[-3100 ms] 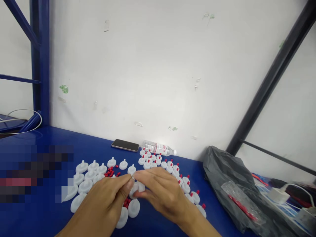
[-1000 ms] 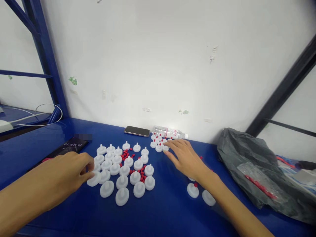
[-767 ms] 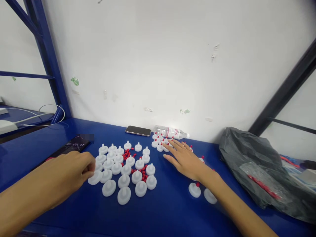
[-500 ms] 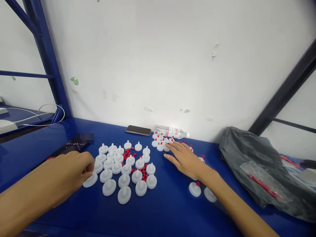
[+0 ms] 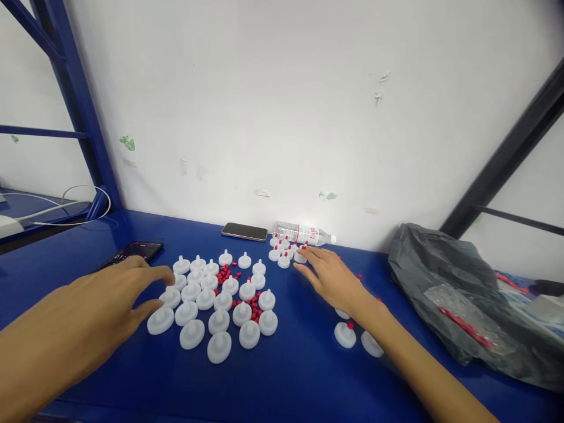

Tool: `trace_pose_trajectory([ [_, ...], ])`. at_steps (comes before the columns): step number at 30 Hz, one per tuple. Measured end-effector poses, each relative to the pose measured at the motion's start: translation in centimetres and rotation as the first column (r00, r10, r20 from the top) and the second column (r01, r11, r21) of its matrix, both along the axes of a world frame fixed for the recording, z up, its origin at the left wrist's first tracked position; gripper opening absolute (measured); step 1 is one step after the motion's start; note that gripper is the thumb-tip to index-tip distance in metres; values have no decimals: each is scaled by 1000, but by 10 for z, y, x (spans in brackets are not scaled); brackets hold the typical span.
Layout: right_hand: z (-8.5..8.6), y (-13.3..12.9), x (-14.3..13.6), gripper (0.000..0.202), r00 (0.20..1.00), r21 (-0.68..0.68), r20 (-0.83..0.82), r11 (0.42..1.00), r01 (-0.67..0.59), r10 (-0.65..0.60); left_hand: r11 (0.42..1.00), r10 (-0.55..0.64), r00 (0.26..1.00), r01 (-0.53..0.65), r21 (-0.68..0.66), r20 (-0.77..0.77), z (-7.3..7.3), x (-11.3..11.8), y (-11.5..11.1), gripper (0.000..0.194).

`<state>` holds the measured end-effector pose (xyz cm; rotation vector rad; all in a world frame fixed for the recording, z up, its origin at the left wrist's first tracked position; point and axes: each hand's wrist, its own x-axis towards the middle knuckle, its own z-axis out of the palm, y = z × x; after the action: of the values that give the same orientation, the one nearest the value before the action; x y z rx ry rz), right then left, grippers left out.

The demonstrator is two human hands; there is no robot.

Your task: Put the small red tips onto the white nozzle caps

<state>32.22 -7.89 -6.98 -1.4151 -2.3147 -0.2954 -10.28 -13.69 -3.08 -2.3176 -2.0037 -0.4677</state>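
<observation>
My left hand (image 5: 118, 294) hovers at the left edge of a group of white round caps with spouts (image 5: 205, 298), thumb and fingers apart. Small red tips (image 5: 254, 306) lie loose among these caps. Over on the right, my right hand (image 5: 328, 273) is at a cluster of white caps fitted with red tips (image 5: 284, 258), its fingers spread and partly over the nearest ones. More red-tipped caps (image 5: 345, 335) sit beside and below my right forearm, some partly hidden by it.
A phone (image 5: 244, 231) and a clear plastic bottle (image 5: 302, 233) lie by the wall. Another phone (image 5: 143, 250) is behind my left hand. A dark plastic bag (image 5: 423, 264) with a clear packet (image 5: 467, 320) sits at the right of the blue table (image 5: 282, 388).
My left hand has opened, its thumb and fingers parting beside the white caps. My right hand has shifted very little. The view has moved slightly.
</observation>
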Motion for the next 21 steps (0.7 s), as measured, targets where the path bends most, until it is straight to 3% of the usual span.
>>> trace_pose_trajectory([
  [4,10,-5,-4,29,996,128,-91,992,-3,14,992,60,998,-58,114,-13,4,4,0,59],
  [7,16,-13,-11,17,992,189,-109,981,-48,69,985,4,1000,-1,171,-12,8,12,0,56],
  [9,19,-19,-18,12,983,257,-89,957,-134,162,984,-24,999,29,175,-31,12,21,-1,55],
  [12,23,-30,-31,13,929,364,10,864,-349,371,994,-24,998,29,105,-50,16,43,-5,60],
  [14,24,-39,-42,17,882,373,74,807,-458,466,982,-160,987,162,93,-31,13,60,-7,58],
  [17,23,-51,-56,18,839,366,89,765,-529,537,910,-369,928,370,184,-40,7,85,-10,45],
  [21,20,-58,-64,13,794,379,53,724,-577,605,868,-438,861,480,126,-260,3,107,-13,28],
])
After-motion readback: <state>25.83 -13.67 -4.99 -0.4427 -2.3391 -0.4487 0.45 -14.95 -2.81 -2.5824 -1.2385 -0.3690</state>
